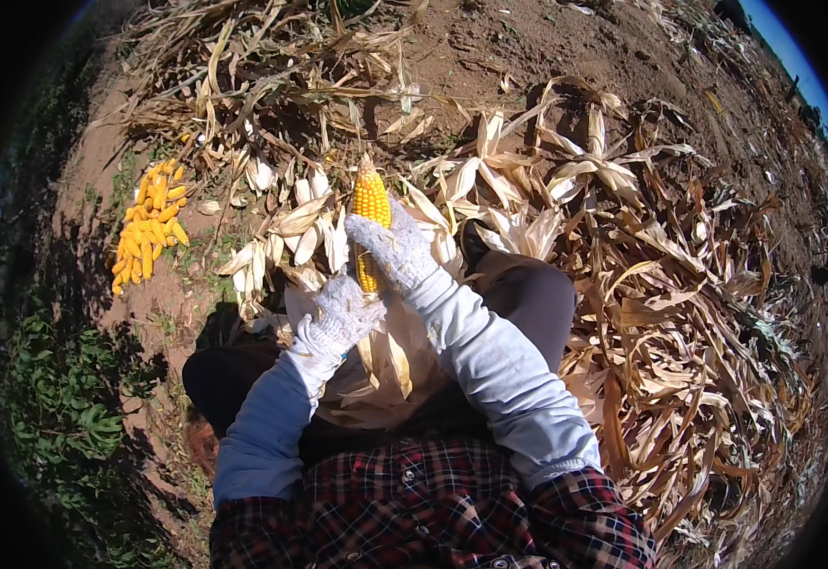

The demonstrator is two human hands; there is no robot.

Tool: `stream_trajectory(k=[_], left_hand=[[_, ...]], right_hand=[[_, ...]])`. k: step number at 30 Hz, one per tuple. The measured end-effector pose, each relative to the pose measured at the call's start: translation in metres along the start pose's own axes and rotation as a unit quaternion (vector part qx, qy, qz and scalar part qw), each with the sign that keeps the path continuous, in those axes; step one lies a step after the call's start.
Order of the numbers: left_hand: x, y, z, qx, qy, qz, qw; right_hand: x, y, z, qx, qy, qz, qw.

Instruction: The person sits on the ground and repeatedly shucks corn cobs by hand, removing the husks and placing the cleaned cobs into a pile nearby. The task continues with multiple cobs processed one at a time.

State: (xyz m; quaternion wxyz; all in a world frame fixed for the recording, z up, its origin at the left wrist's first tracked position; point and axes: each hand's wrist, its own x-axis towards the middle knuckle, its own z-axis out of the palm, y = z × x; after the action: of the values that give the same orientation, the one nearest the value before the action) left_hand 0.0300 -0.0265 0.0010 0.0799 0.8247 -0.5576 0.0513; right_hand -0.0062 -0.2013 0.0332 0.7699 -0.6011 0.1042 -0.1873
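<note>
A yellow ear of corn [371, 198] stands out in front of me, its kernels bare and its tip pointing away. My right hand [399, 245], in a pale work glove, wraps around the middle of the ear. Below it, my left hand [346, 306], gloved as well, grips the base end, where dry husk [396, 363] hangs down toward my lap. The left fingers partly hide the base, so I cannot tell how much husk is still joined to it.
Husked yellow ears [147, 224] lie heaped on the soil at the left. Dry husks and stalks [670, 341] are piled along my right side, with more stalks [243, 78] at the far left. Loose husks [307, 220] lie just ahead. Green leafy plants [72, 412] grow at the lower left.
</note>
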Motion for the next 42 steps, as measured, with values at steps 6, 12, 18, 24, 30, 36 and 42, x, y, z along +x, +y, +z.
stream_trajectory(k=[6, 12, 18, 24, 30, 36, 42], left_hand=[[0.004, -0.018, 0.002, -0.082, -0.013, 0.04, 0.996], [0.063, -0.12, -0.038, -0.49, 0.341, -0.321, 0.735], [0.156, -0.064, 0.018, -0.351, 0.405, -0.566, 0.627], [0.177, 0.032, 0.075, -0.507, 0.117, -0.058, 0.852], [0.102, 0.002, 0.019, -0.886, 0.05, -0.06, 0.457], [0.065, -0.01, 0.015, -0.71, -0.145, -0.213, 0.655], [-0.004, -0.178, 0.075, -0.324, -0.444, -0.277, 0.789]], right_hand=[[-0.002, -0.027, -0.017, 0.237, -0.087, 0.247, 0.935], [-0.02, -0.053, -0.046, 0.345, 0.002, -0.028, 0.938], [-0.021, -0.056, -0.038, 0.483, -0.011, -0.046, 0.874], [-0.011, -0.052, -0.04, 0.356, 0.02, -0.067, 0.932], [-0.013, -0.04, -0.041, 0.147, 0.156, -0.063, 0.975], [-0.01, -0.031, -0.011, -0.282, 0.084, -0.092, 0.951], [-0.012, -0.026, 0.01, -0.296, -0.052, -0.032, 0.953]])
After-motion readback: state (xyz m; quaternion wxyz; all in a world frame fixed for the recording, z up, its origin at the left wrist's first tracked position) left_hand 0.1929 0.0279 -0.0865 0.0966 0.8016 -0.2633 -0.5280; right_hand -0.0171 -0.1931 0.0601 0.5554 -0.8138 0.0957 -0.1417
